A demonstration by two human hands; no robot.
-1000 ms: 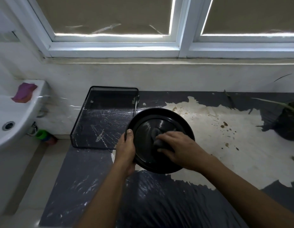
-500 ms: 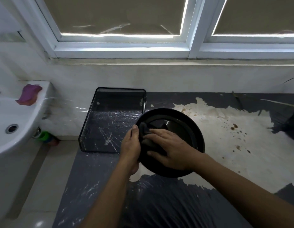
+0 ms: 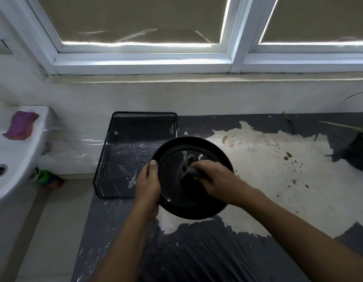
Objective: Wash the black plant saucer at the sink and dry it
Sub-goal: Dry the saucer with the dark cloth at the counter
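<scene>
The round black plant saucer (image 3: 205, 147) is held tilted above the counter, its inner face toward me. My left hand (image 3: 147, 186) grips its left rim, thumb on the front edge. My right hand (image 3: 214, 181) holds a dark grey cloth (image 3: 187, 165) bunched against the saucer's inner face, fingers curled over it. The white sink (image 3: 12, 159) is at the far left, apart from both hands.
A black mesh tray (image 3: 127, 147) lies on the counter just left of the saucer. A purple sponge (image 3: 21, 125) sits on the sink's rim. A dark potted plant (image 3: 359, 151) stands at the right edge. The counter (image 3: 268, 180) has peeling grey film and brown stains.
My right hand with the cloth has moved from the saucer's left side toward its middle and right. The left hand keeps its grip on the rim.
</scene>
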